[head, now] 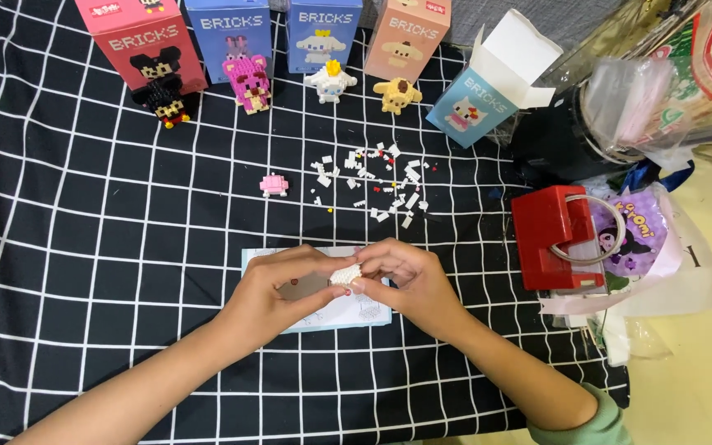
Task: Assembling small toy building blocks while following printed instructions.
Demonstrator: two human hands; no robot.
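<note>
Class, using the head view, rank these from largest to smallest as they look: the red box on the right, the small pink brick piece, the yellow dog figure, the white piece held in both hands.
1. Red box
2. Yellow dog figure
3. White piece and pink brick piece: they look alike, and fingers partly hide the white one, so unranked.

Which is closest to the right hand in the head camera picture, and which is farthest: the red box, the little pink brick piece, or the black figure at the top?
From the right hand:
1. Red box, off to its right side, nearest.
2. Little pink brick piece, up and to the left on the checked cloth.
3. Black figure, far up at the left, in front of the red carton, farthest.
</note>
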